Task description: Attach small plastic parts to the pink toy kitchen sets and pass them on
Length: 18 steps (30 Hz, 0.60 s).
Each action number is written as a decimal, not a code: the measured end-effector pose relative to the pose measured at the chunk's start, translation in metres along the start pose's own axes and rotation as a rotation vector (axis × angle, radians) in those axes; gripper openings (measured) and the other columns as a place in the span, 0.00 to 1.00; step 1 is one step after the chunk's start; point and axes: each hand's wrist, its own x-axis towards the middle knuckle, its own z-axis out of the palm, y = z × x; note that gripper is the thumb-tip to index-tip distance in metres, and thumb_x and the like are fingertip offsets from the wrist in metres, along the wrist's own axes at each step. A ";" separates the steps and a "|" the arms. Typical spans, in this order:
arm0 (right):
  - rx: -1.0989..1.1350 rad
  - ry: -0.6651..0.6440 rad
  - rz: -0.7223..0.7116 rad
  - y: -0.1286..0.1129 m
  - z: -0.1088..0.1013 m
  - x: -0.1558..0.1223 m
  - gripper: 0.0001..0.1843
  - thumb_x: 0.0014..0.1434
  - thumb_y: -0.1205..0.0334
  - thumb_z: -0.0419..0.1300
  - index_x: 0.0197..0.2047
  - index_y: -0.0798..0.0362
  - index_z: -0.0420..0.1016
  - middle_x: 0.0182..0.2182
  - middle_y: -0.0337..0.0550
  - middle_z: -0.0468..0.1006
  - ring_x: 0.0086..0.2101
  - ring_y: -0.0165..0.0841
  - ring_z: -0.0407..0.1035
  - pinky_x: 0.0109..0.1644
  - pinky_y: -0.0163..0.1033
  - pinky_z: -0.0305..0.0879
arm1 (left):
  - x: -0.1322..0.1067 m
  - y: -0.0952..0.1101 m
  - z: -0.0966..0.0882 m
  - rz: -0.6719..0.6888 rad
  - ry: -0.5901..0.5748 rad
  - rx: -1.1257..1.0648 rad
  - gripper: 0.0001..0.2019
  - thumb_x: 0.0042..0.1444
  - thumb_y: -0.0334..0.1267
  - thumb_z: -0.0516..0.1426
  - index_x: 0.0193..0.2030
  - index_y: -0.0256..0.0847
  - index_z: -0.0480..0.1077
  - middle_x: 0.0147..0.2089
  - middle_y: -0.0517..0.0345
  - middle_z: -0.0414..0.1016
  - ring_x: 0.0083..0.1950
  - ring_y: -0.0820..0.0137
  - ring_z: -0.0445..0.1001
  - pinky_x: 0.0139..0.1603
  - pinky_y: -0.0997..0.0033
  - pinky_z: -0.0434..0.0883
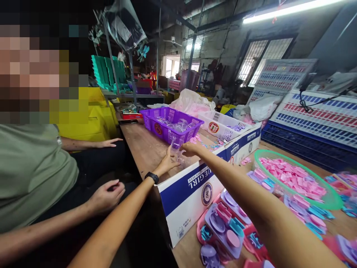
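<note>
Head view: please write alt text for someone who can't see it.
A person's left hand and right hand are close together at clear plastic beside a purple basket. Another person sits at left. At lower right, pink, purple and blue plastic parts lie near a green tray of pink pieces.
</note>
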 end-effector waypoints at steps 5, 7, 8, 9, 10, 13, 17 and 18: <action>0.023 0.069 0.026 -0.005 -0.019 -0.022 0.16 0.64 0.77 0.61 0.53 0.58 0.82 0.51 0.53 0.80 0.51 0.43 0.75 0.55 0.37 0.71 | 0.010 0.009 -0.003 -0.037 0.033 0.011 0.59 0.49 0.48 0.71 0.78 0.40 0.38 0.66 0.36 0.66 0.57 0.57 0.75 0.62 0.54 0.70; 0.084 0.148 0.014 -0.006 -0.026 -0.040 0.17 0.65 0.75 0.61 0.54 0.55 0.81 0.54 0.52 0.79 0.51 0.42 0.76 0.55 0.36 0.71 | 0.011 0.015 -0.003 -0.076 0.079 0.028 0.56 0.51 0.50 0.70 0.77 0.38 0.42 0.68 0.34 0.64 0.66 0.52 0.69 0.68 0.52 0.64; 0.138 0.198 0.003 -0.007 -0.029 -0.051 0.16 0.66 0.74 0.61 0.55 0.54 0.81 0.54 0.51 0.79 0.50 0.41 0.76 0.54 0.36 0.72 | 0.011 0.018 -0.003 -0.094 0.092 0.033 0.54 0.52 0.51 0.69 0.77 0.37 0.44 0.69 0.33 0.65 0.68 0.50 0.67 0.69 0.50 0.63; 0.207 0.250 -0.014 -0.008 -0.031 -0.065 0.16 0.65 0.73 0.61 0.55 0.54 0.81 0.53 0.51 0.79 0.48 0.40 0.77 0.52 0.36 0.74 | 0.010 0.022 -0.004 -0.105 0.098 0.036 0.53 0.52 0.52 0.69 0.76 0.36 0.46 0.68 0.32 0.65 0.69 0.49 0.65 0.70 0.49 0.62; 0.281 0.300 -0.038 -0.009 -0.031 -0.081 0.16 0.65 0.71 0.61 0.55 0.54 0.80 0.51 0.51 0.79 0.46 0.40 0.78 0.50 0.37 0.75 | 0.009 0.027 -0.005 -0.106 0.101 0.038 0.52 0.53 0.53 0.69 0.75 0.34 0.49 0.68 0.31 0.66 0.70 0.48 0.65 0.70 0.49 0.62; 0.478 0.420 -0.172 -0.015 -0.028 -0.144 0.16 0.66 0.62 0.59 0.54 0.46 0.81 0.50 0.49 0.79 0.45 0.41 0.78 0.49 0.42 0.78 | 0.003 0.049 -0.012 -0.068 0.123 0.038 0.42 0.57 0.54 0.66 0.71 0.35 0.58 0.68 0.34 0.66 0.68 0.50 0.68 0.68 0.46 0.66; 0.551 0.571 -0.187 -0.019 -0.015 -0.246 0.17 0.65 0.44 0.60 0.56 0.24 0.78 0.52 0.49 0.78 0.48 0.45 0.77 0.48 0.49 0.80 | -0.013 0.089 -0.025 0.060 0.192 0.051 0.22 0.66 0.48 0.60 0.61 0.38 0.69 0.62 0.48 0.71 0.59 0.55 0.74 0.59 0.49 0.75; 0.523 0.639 -0.148 -0.018 -0.012 -0.266 0.17 0.61 0.40 0.62 0.53 0.18 0.77 0.50 0.51 0.79 0.47 0.47 0.77 0.45 0.51 0.80 | -0.019 0.098 -0.029 0.095 0.207 0.058 0.21 0.67 0.47 0.59 0.60 0.37 0.70 0.60 0.49 0.71 0.58 0.56 0.74 0.58 0.51 0.75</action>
